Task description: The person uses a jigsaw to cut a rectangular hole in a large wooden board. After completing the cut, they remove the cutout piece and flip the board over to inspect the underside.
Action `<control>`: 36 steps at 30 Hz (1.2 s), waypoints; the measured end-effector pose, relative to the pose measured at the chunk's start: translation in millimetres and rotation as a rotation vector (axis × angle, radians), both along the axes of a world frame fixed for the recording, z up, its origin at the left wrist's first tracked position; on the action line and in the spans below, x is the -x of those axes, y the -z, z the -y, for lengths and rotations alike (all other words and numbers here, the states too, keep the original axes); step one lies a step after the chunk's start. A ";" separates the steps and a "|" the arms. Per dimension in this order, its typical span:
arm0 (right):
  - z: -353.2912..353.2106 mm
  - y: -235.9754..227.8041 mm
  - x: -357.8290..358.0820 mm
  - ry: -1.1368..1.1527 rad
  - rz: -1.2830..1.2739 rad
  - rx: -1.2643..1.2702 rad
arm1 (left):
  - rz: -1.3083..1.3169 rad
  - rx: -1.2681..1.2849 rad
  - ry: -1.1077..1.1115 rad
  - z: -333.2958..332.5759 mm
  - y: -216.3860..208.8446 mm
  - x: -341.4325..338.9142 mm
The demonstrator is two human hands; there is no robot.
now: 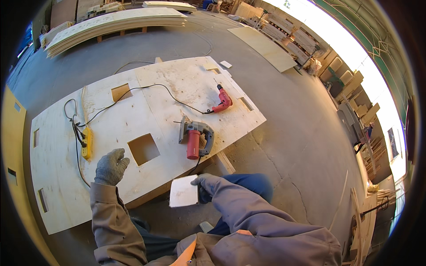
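My right hand, in a grey glove, grips the right edge of a pale, square wooden piece, holding it off the panel's near edge. Over the left part of a large plywood panel, my gloved left hand is loosely bent and holds nothing. It is nearest to a yellow power strip with black plugs in it. A square hole lies to its right. Farther right, a red and grey jigsaw rests on the panel. Beyond it lies a red corded drill.
Black cords run across the panel. Smaller cutouts pierce it near its edges. A stack of plywood sheets stands far left, and timber piles far right. A small white piece lies just past the panel's far corner.
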State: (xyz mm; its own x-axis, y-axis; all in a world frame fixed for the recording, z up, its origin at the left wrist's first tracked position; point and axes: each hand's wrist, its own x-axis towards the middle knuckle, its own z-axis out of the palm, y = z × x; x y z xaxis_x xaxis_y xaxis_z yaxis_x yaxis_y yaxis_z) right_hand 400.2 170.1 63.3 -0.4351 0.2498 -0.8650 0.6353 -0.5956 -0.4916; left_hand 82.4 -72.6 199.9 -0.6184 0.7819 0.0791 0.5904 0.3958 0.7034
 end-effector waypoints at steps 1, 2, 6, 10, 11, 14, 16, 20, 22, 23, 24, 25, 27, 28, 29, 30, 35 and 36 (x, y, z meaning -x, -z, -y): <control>-31.1 -11.5 4.7 0.081 -0.044 -0.082 | -0.006 0.018 0.004 1.2 2.3 -1.4; -76.6 -21.8 5.6 0.209 -0.110 -0.191 | -0.004 0.029 0.014 -1.3 4.7 -5.2; -172.0 -141.0 9.3 0.728 -0.815 -0.417 | -0.019 0.103 0.018 6.2 8.6 -13.4; -179.0 -223.0 6.6 0.619 -1.133 -0.669 | 0.014 0.156 0.012 3.9 8.9 -15.1; -170.1 -227.3 9.3 0.620 -1.145 -0.681 | 0.010 0.168 0.016 2.3 11.2 -14.1; -155.7 -196.9 -1.2 0.535 -1.101 -0.446 | 0.017 0.151 0.044 -5.6 19.1 -15.8; -138.5 -169.9 -10.5 0.582 -0.963 -0.401 | -0.004 0.168 0.071 -12.1 12.7 -20.9; -121.9 -115.2 -43.4 0.638 -0.815 -0.295 | -0.026 0.146 0.075 -10.8 14.1 -18.8; -124.2 -101.2 -66.7 0.675 -0.782 -0.270 | -0.036 0.163 0.064 -11.4 9.1 -20.4; -127.2 -97.0 -81.5 0.702 -0.758 -0.267 | -0.034 0.168 0.071 -15.1 8.3 -23.7; -129.9 -97.4 -93.8 0.717 -0.738 -0.281 | -0.045 0.181 0.086 -18.3 7.3 -27.5; -134.3 -97.0 -103.4 0.735 -0.715 -0.297 | -0.055 0.192 0.104 -18.6 7.6 -29.6; -144.1 -103.6 -109.1 0.747 -0.705 -0.351 | -0.045 0.169 0.105 -14.0 15.7 -26.0; -143.4 -111.4 -103.0 0.748 -0.718 -0.378 | -0.026 0.150 0.081 -5.9 22.8 -19.5; -140.5 -123.8 -103.9 0.743 -0.729 -0.395 | 0.002 0.155 0.079 -5.1 26.4 -20.6; -141.0 -133.6 -103.4 0.731 -0.753 -0.399 | -0.024 0.160 0.076 -2.9 33.6 -16.5; -164.7 -151.3 -144.0 0.820 -0.757 -0.479 | -0.174 -0.021 0.052 -0.6 66.2 -19.6; -171.4 -148.5 -152.6 0.849 -0.735 -0.526 | -0.125 -0.058 0.019 2.7 72.8 -14.3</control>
